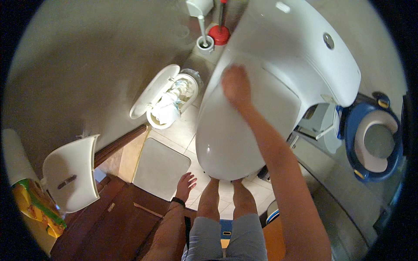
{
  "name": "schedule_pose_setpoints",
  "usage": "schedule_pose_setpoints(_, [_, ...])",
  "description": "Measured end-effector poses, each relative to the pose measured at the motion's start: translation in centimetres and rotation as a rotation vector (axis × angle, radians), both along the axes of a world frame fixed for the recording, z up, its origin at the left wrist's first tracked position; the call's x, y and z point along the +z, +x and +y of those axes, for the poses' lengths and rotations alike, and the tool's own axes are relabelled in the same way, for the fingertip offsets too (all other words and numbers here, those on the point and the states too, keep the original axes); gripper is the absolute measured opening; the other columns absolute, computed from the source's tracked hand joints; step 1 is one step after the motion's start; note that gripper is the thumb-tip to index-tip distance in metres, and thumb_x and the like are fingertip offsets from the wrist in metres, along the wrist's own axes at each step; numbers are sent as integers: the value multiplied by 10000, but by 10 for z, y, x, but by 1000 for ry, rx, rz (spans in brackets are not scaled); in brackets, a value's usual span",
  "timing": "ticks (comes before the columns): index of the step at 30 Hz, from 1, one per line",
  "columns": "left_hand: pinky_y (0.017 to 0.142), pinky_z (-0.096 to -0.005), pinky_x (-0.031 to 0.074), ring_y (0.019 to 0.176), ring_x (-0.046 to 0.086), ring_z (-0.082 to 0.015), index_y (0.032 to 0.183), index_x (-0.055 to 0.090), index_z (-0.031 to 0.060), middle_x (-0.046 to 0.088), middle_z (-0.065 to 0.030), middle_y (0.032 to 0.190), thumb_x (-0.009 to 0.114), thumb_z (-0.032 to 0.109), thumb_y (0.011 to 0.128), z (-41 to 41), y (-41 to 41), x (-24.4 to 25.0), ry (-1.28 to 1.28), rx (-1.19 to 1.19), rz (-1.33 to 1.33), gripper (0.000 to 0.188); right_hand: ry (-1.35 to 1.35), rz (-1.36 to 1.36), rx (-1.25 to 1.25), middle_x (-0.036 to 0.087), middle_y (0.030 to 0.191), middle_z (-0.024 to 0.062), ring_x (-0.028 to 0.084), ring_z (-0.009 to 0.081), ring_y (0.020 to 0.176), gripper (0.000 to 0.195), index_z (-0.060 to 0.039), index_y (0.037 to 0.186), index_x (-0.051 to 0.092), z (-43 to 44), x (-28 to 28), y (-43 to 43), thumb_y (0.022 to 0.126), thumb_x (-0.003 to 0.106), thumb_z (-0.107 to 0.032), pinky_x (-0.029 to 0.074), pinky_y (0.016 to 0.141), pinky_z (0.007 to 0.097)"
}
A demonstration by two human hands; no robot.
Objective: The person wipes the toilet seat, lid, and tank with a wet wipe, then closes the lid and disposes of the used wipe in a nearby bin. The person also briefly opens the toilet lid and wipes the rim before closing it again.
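Note:
A white toilet with its lid [228,137] down stands before me, the flush button [328,40] on top of its tank. Over the lid's left side, near the tank, is my right hand [236,84], its fingers curled. Whether it touches the lid or grips anything under the fingers, I cannot tell. Low and left of the toilet's front, my left hand [186,185] hangs with fingers apart and holds nothing; a black band circles its wrist. Left of the toilet, a white waste bin [195,98] stands with its lid [155,91] raised and crumpled white waste inside.
A toilet brush in its holder [205,45] and a red plunger [219,35] stand by the back wall. A grey mat [161,168] lies near a dark wooden door [107,218]. On the right hangs a blue child's toilet seat [351,143]. A white curved panel [70,176] is at left.

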State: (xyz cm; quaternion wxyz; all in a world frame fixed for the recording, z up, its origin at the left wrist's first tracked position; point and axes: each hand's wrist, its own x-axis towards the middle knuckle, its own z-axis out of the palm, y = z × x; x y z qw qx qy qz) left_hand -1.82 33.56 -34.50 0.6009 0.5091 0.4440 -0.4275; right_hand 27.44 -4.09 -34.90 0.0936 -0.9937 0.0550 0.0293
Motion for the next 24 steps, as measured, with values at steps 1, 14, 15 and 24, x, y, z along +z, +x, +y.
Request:
schedule_pose_setpoints(1, [966, -410, 503, 1175, 589, -274, 1348, 471, 71, 558, -111, 1312, 526, 297, 1009, -6, 6, 2, -19, 119, -3, 411, 92, -267, 243, 608, 1191, 248, 551, 362, 1167, 394, 73, 1177, 588, 27, -15, -32, 857, 538, -150, 334, 1119, 501])
schedule_pose_setpoints(14, [1017, -460, 422, 1221, 492, -262, 1431, 393, 95, 476, -94, 1395, 504, 443, 979, -115, 62, -10, 142, -61, -185, 581, 792, 415, 1221, 477, 1473, 71, 383, 232, 1403, 414, -62, 1364, 533, -76, -17, -275, 980, 453, -196, 239, 1203, 366])
schedule_pose_setpoints(15, [1004, -450, 437, 1207, 499, -265, 1428, 395, 93, 490, -101, 1374, 501, 441, 978, -116, 44, -33, 294, -119, -176, 579, 939, 657, 1010, 487, 1465, 85, 392, 239, 1398, 402, -58, 1368, 532, -110, -7, -266, 999, 445, -192, 253, 1196, 363])
schedule_pose_setpoints(24, [792, -367, 540, 896, 692, -272, 1262, 565, -10, 704, -218, 1016, 574, 328, 903, -122, 54, 119, 453, -313, -310, 493, 712, 283, -259, 485, 630, 99, 488, 192, 586, 325, 2, 747, 517, -147, 170, -321, 989, 521, -214, 407, 563, 362])
